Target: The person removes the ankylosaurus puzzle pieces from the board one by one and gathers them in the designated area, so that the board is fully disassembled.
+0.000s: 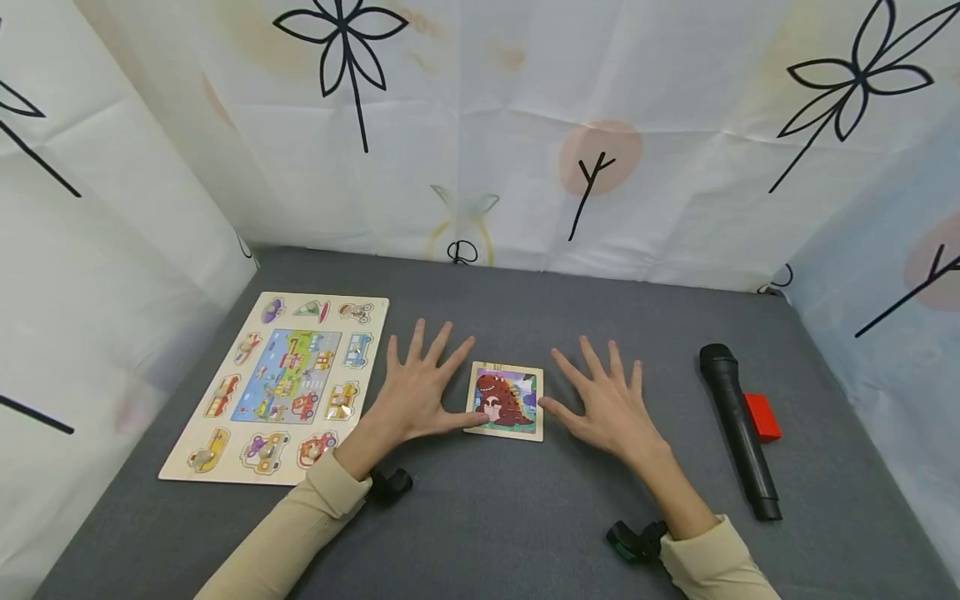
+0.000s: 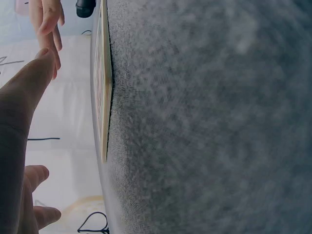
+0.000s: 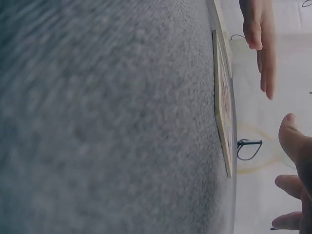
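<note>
A small square picture puzzle (image 1: 506,402) with a red dinosaur in a pale wooden frame lies flat on the grey table. To its left, my left hand (image 1: 417,392) is spread wide, its thumb over the puzzle's lower left edge in the head view. On the other side my right hand (image 1: 606,402) is spread too, thumb tip close to the puzzle's right edge. Both wrist views show the hands raised above the table, apart from the puzzle (image 2: 105,83), which is seen edge-on there. Neither hand holds anything.
A large wooden peg board (image 1: 225,450) with vehicle pieces lies at the left, partly behind my left forearm. At the right are a black microphone (image 1: 738,429) and a red block (image 1: 763,417) beside it. White patterned cloth (image 1: 510,200) hangs around the table (image 1: 480,533).
</note>
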Demonstrator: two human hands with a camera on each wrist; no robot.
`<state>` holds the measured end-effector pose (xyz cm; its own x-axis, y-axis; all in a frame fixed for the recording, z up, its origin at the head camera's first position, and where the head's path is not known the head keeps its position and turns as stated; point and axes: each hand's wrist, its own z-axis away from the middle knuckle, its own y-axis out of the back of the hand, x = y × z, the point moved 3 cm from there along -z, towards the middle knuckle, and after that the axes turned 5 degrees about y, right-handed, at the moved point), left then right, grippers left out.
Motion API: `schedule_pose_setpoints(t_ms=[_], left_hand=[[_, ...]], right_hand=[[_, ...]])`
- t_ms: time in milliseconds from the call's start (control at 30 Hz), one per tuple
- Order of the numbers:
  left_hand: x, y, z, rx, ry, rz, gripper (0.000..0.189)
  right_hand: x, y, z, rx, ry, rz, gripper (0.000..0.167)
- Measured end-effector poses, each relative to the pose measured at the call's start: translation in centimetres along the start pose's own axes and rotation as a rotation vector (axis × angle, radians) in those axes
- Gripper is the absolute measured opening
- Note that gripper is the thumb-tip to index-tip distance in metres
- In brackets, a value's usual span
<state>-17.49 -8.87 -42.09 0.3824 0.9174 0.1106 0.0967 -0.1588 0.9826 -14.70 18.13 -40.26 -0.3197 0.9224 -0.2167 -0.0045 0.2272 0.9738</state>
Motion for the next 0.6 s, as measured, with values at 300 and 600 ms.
schedule_pose_setpoints(t_ms=[300,600], left_hand=[[0.4,-0.2,-0.2,-0.013,-0.017,-0.004,0.112],[1.0,-0.6,-0.8,-0.084,-0.035,0.045,0.114]], right_hand=[[-0.9,-0.1,-0.5,-0.022,0.029,-0.024,0.077],[-2.6,-0.5,-2.0,-0.059,0.099,-0.085,0.067]])
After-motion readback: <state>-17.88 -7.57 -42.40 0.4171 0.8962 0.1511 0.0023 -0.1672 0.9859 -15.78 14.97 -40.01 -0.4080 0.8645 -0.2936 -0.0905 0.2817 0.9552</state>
